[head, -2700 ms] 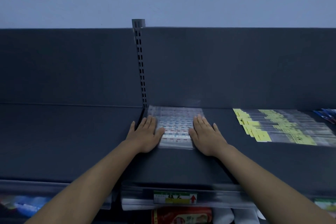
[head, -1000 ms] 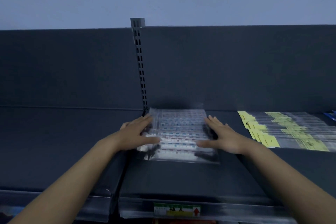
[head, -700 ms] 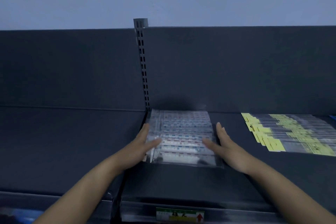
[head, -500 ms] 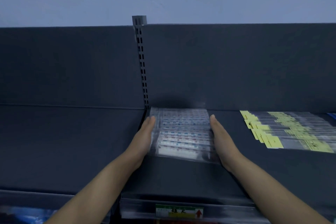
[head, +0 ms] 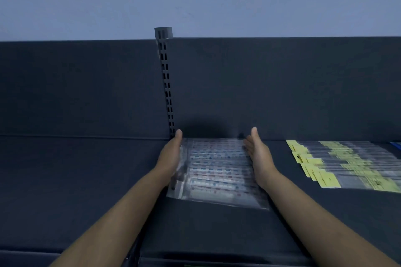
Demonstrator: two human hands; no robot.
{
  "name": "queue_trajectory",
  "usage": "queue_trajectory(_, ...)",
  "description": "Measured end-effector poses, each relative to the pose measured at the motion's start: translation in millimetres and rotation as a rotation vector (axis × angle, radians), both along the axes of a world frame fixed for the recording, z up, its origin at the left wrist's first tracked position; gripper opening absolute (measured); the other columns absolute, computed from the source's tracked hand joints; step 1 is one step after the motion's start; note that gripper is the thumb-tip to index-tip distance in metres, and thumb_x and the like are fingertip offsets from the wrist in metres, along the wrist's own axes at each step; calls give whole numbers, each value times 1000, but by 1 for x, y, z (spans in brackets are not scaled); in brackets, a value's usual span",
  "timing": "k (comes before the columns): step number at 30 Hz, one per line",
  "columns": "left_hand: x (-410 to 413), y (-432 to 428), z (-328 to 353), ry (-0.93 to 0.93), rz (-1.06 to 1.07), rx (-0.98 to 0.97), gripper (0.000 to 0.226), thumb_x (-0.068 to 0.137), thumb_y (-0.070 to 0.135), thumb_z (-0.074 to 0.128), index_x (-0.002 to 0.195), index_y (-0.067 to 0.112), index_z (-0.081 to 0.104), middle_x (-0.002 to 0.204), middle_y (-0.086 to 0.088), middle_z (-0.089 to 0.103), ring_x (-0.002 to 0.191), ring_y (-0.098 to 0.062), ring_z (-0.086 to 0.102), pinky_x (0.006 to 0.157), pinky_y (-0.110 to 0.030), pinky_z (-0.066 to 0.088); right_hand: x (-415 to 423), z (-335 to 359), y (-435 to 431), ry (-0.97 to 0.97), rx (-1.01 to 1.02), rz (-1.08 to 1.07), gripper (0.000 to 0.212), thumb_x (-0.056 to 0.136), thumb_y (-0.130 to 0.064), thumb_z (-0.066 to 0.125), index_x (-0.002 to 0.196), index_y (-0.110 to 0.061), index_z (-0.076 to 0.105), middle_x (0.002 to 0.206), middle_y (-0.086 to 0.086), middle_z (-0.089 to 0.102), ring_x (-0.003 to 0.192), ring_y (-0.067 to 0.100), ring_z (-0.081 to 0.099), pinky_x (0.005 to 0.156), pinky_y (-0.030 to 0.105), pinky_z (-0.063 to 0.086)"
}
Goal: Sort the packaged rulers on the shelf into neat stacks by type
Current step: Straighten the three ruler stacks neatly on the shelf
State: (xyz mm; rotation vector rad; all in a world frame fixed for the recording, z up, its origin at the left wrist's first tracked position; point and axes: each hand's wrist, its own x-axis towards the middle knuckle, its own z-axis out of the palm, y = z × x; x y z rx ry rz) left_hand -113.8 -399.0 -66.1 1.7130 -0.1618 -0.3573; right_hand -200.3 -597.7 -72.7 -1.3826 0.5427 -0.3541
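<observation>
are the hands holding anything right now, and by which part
Nothing is gripped: the left hand and right hand, fingers straight, press flat against the left and right ends of the ruler stack.

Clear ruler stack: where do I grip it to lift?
Grip the clear ruler stack by its short ends, one hand from each side, as the left hand and right hand flank it. Its packets lie flat, fanned toward the front; an end squeeze likely keeps them together.
</observation>
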Motion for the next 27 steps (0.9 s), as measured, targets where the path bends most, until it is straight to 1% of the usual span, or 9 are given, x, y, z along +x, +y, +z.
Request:
queue_trajectory(4, 11, -2, -4, 27, 24, -6, 71, 96, 64, 26, 150, 19, 31, 155, 1, 32, 141, -19, 31, 112, -39, 25, 7, -5, -7, 7, -127, -34, 63, 90, -61, 43, 134, -16, 50, 139, -2, 50, 129, 18, 45, 110, 35, 32)
queue_trajectory(8, 28, -3, 0, -11, 47, 2, 51, 104, 40, 35, 148, 15, 35, 140, -1, 46, 127, -18, 45, 97, -24, 36, 20, -2, -15, 88, -362, -10, 63, 97, -31, 51, 149, -9, 25, 153, 5, 30, 140, 22, 31, 110, 31, 26)
queue_trajectory(10, 35, -8, -3, -39, 38, 74, 48, 104, 26, 39, 149, 13, 32, 148, -3, 39, 131, -19, 42, 101, -24, 35, 27, -4, -12, 181, -519, 83, 65, 96, -31, 51, 149, -6, 22, 154, 8, 29, 140, 24, 30, 110, 31, 26)
queue_trajectory(13, 36, -17, -6, -79, -20, 173, 51, 103, 24, 39, 151, 11, 26, 155, -5, 30, 138, -22, 35, 115, -35, 29, 33, -8, -6, 220, -671, 111, 63, 94, -35, 54, 143, -2, 33, 149, 11, 36, 134, 27, 38, 104, 30, 30)
queue_trajectory(16, 33, -19, -6, -153, -43, 248, 54, 103, 22, 41, 151, 7, 22, 154, -8, 30, 135, -23, 38, 111, -34, 33, 35, -7, -6, 198, -702, 107, 58, 92, -34, 58, 138, -3, 41, 144, 12, 41, 131, 27, 41, 101, 29, 32)
queue_trajectory(18, 29, -16, -6, -258, -66, 367, 57, 103, 29, 40, 151, 6, 20, 153, -6, 29, 132, -19, 39, 106, -28, 34, 31, -6, -10, 212, -703, 137, 66, 92, -39, 57, 143, -4, 35, 149, 11, 35, 137, 26, 34, 106, 28, 30)
queue_trajectory(22, 19, 1, -3, -572, -211, 810, 68, 100, 52, 32, 153, 13, 19, 161, -6, 13, 148, -21, 11, 119, -35, 11, 6, -5, -6, 345, -991, 275, 77, 95, -53, 40, 151, -8, 13, 160, 9, 2, 147, 20, 3, 117, 32, 11)
queue_trajectory(25, 3, 9, -11, -646, -385, 986, 76, 96, 61, 22, 154, 15, 8, 162, -4, 2, 149, -17, 0, 121, -38, 5, -14, -10, 7, 378, -1239, 385, 78, 94, -60, 28, 152, -12, 7, 160, 7, -3, 147, 19, -3, 120, 36, 4)
queue_trajectory(27, -5, 11, -21, -630, -426, 1055, 73, 98, 58, 15, 155, 15, -1, 162, -3, -4, 149, -15, -4, 121, -37, 2, -19, -13, 12, 447, -1324, 466, 78, 93, -64, 20, 153, -19, 0, 160, 3, -6, 147, 17, -7, 120, 38, 0)
